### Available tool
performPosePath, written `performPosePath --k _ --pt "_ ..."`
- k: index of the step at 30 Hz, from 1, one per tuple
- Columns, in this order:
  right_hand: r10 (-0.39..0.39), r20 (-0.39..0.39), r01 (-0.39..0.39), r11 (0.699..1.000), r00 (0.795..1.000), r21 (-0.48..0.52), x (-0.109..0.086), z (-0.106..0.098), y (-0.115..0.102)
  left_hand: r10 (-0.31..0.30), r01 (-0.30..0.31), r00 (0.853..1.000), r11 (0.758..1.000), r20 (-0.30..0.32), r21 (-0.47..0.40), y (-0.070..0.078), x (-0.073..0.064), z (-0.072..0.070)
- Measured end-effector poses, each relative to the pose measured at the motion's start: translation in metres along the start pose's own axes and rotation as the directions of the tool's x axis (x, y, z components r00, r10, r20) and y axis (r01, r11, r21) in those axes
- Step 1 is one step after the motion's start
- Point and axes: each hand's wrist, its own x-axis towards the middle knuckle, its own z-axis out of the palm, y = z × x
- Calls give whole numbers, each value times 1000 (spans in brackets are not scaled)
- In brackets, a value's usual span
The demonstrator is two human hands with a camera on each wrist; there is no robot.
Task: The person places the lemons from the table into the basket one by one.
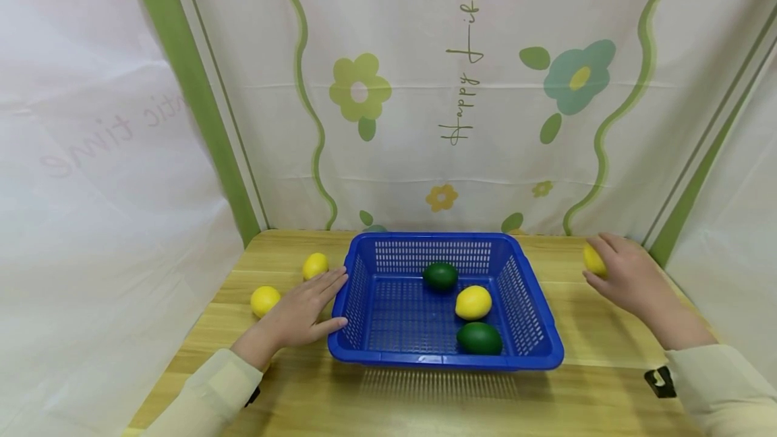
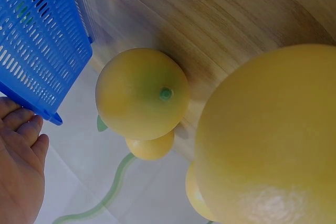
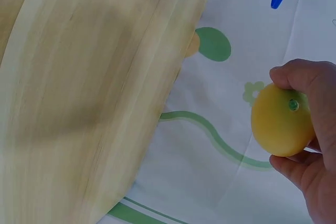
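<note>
The left hand [image 1: 303, 309] lies open with its fingers on the left rim of the blue basket [image 1: 449, 359], probably for keeping it steady. Near the far right corner of the table [image 1: 607, 336], the right hand [image 1: 631, 278] pinches a lemon [image 3: 281, 124] between thumb and fingers, I think because such a rounded thing could roll. Its green stem [image 3: 294, 105] faces back toward the wrist, so its long axis looks foreshortened to me; the blue basket is lying lengthwise along the far edge.
</note>
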Motion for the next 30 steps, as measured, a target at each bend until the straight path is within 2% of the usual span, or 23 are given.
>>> performPosePath --k 8,15,30 --pt "-74 -47 74 997 996 -11 3 -1 -10 -2 2 1000 1000 7 -4 0 -1 0" --pt "-176 -110 175 984 978 -13 6 0 -13 3 -3 1000 1000 2 -8 0 -1 1" --pt "-255 -179 250 967 950 -49 16 -7 -32 -1 1 1000 1000 5 -2 0 0 0"
